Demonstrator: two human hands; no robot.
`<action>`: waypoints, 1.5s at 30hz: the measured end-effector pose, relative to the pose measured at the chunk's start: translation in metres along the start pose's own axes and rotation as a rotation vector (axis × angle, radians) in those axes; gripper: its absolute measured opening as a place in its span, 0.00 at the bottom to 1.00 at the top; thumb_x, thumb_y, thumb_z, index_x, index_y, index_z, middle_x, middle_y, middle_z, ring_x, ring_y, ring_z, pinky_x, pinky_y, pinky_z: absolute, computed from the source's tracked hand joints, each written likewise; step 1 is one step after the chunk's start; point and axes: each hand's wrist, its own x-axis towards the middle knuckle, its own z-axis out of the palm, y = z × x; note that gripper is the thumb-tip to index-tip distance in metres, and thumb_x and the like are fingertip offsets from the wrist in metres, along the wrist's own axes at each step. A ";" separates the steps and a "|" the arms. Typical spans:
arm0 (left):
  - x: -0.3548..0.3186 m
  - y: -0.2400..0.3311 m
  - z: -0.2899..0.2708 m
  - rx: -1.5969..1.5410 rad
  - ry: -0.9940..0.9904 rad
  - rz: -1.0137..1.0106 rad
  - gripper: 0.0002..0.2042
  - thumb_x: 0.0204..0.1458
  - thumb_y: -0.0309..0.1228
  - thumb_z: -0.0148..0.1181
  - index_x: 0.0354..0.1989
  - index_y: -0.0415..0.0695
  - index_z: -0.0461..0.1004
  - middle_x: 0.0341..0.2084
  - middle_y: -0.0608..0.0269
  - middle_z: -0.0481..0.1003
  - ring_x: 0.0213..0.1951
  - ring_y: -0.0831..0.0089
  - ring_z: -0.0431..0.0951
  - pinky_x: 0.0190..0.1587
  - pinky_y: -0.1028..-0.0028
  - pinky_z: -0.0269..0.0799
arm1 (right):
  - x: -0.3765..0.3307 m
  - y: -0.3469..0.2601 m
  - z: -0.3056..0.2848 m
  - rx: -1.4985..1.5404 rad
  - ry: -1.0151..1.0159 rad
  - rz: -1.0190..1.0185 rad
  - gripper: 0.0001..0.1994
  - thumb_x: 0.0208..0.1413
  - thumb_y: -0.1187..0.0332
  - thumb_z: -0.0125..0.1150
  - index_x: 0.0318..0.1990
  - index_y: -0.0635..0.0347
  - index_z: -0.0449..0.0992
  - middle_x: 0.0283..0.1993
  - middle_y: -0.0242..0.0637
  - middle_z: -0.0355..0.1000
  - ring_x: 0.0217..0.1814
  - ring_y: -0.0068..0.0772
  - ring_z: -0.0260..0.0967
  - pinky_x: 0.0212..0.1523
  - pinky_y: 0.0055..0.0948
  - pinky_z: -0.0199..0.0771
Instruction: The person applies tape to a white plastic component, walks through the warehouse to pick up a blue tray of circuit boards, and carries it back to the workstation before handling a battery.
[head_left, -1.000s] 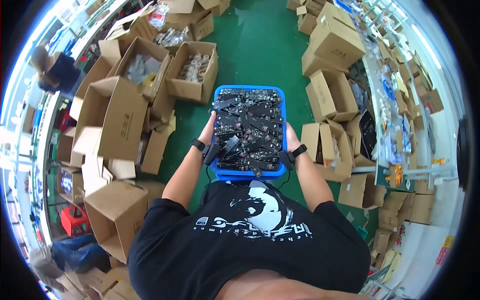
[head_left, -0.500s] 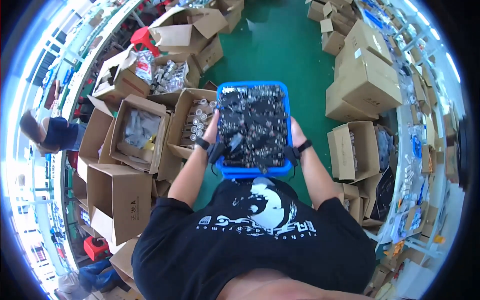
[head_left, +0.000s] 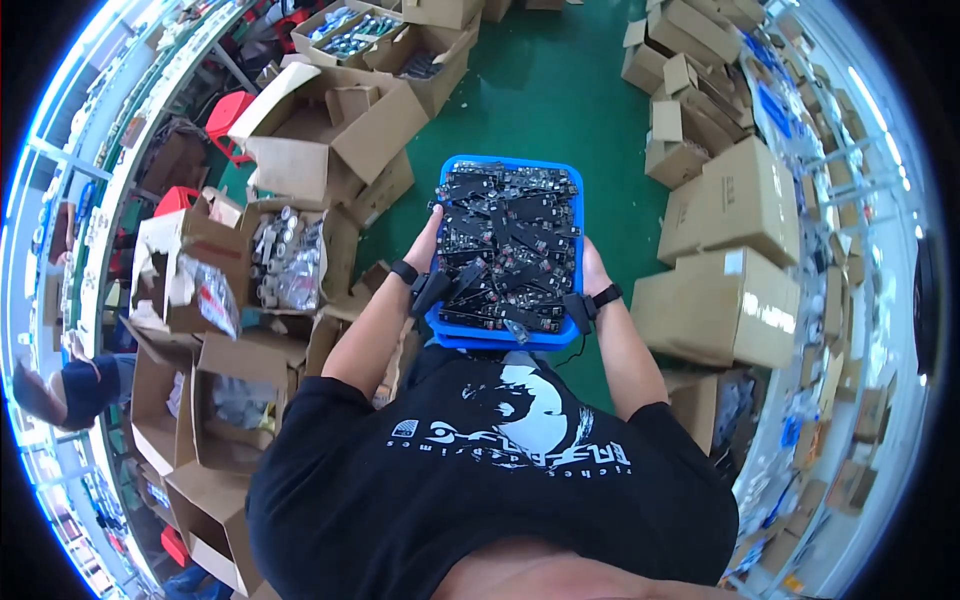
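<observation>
A blue plastic bin (head_left: 480, 338) is held up in front of my body, over the green floor. Heaped inside it are many small, dark, flat strips that look like circuit boards (head_left: 510, 245). My left hand (head_left: 425, 245) grips the bin's left side, thumb by the rim. On the opposite side my right hand (head_left: 593, 268) holds the bin, its fingers mostly hidden behind the wall. Both wrists carry black bands with small dark devices. A small clear piece (head_left: 516, 331) lies at the bin's near edge.
The green floor (head_left: 545, 75) runs ahead as an aisle. Open cartons (head_left: 330, 130) and a box of metallic parts (head_left: 288, 255) line the left. Closed cartons (head_left: 720, 305) stand at right. Red stools (head_left: 228, 122) and another person (head_left: 75, 388) are at far left.
The surrounding cartons have shifted toward me and downward in view, as I move forward along the aisle. Both hands keep their hold on the bin.
</observation>
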 end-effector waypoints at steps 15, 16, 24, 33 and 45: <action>0.367 0.329 0.043 -0.189 0.153 0.197 0.30 0.56 0.56 0.39 0.52 0.42 0.66 0.43 0.56 0.74 0.43 0.64 0.76 0.50 0.65 0.69 | 0.480 -0.331 -0.002 -0.078 -0.177 0.197 0.24 0.61 0.55 0.31 0.54 0.64 0.64 0.50 0.46 0.69 0.47 0.40 0.70 0.47 0.40 0.73; 0.381 0.347 0.040 -0.220 0.149 0.205 0.30 0.56 0.56 0.39 0.52 0.42 0.66 0.44 0.56 0.74 0.43 0.65 0.76 0.50 0.65 0.69 | 0.501 -0.346 0.007 -0.096 -0.192 0.219 0.24 0.61 0.55 0.31 0.54 0.64 0.64 0.50 0.46 0.69 0.48 0.41 0.70 0.48 0.41 0.72; 0.490 0.501 -0.022 -0.243 0.267 0.368 0.32 0.55 0.58 0.38 0.53 0.42 0.66 0.44 0.57 0.74 0.44 0.65 0.75 0.50 0.65 0.69 | 0.737 -0.418 0.073 -0.227 -0.262 0.366 0.25 0.61 0.56 0.30 0.54 0.64 0.64 0.51 0.47 0.68 0.49 0.43 0.69 0.51 0.43 0.70; 0.534 0.650 -0.115 -0.335 0.346 0.507 0.33 0.55 0.59 0.35 0.55 0.43 0.64 0.46 0.56 0.73 0.46 0.66 0.74 0.51 0.65 0.68 | 0.955 -0.430 0.176 -0.303 -0.342 0.557 0.22 0.60 0.57 0.33 0.51 0.63 0.67 0.48 0.46 0.70 0.47 0.41 0.70 0.49 0.42 0.71; 0.512 0.794 -0.225 -0.478 0.493 0.727 0.31 0.57 0.57 0.33 0.55 0.42 0.63 0.48 0.56 0.72 0.48 0.65 0.73 0.53 0.67 0.66 | 1.181 -0.369 0.328 -0.406 -0.626 0.803 0.22 0.61 0.56 0.33 0.49 0.60 0.70 0.47 0.43 0.71 0.47 0.40 0.70 0.49 0.40 0.71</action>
